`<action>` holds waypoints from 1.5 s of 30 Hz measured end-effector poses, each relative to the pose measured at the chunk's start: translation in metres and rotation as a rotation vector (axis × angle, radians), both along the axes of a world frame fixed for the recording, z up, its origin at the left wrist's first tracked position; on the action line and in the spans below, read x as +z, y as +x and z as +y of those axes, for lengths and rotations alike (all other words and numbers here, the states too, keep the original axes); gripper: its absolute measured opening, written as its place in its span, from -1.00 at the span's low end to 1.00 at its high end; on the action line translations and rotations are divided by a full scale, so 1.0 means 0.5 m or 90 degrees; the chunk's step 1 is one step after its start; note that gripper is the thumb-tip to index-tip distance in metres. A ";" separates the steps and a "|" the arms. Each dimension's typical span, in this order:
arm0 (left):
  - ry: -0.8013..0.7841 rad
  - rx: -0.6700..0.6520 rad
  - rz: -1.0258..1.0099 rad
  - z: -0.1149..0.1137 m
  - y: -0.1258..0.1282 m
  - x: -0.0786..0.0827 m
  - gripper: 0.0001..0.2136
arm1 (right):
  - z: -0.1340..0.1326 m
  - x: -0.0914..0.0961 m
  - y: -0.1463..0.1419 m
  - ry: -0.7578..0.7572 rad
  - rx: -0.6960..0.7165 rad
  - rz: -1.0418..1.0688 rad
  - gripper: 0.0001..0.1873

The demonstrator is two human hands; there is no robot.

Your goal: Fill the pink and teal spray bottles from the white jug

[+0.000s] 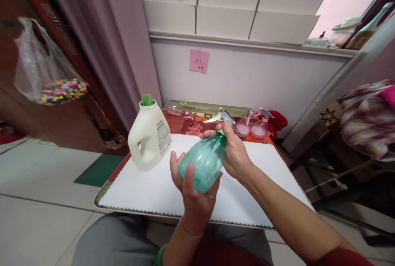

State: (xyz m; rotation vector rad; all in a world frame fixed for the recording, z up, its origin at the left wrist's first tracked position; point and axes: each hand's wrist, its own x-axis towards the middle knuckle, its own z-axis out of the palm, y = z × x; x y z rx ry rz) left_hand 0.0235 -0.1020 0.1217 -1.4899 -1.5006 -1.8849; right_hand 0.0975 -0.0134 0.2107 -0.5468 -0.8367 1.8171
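A teal spray bottle (203, 159) is held tilted above a white mat (145, 187). My left hand (191, 190) cups the bottle's round base from below, fingers curled around it. My right hand (233, 150) is wrapped around the bottle's neck, just under its grey and white trigger head (224, 117). A white detergent jug (149, 136) with a green open spout stands upright on the mat's far left corner, apart from both hands.
The mat covers a small low table (101, 200). At its back edge stand two pink spray bottles (253, 127), and another pink bottle (177, 110) lies on its side. A pink note (199, 61) is on the wall. A bag of coloured beads (52, 80) hangs left.
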 end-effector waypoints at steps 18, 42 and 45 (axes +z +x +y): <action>-0.504 -0.746 -0.848 -0.023 -0.032 0.043 -0.24 | 0.009 -0.014 0.047 0.343 0.060 -0.138 -0.63; -0.339 -0.579 -0.751 -0.006 -0.008 0.048 -0.42 | 0.001 -0.035 0.047 0.267 -0.120 -0.123 -0.56; -0.264 -0.364 -0.547 -0.003 0.006 0.025 -0.28 | 0.004 -0.046 0.038 0.175 -0.166 -0.136 -0.51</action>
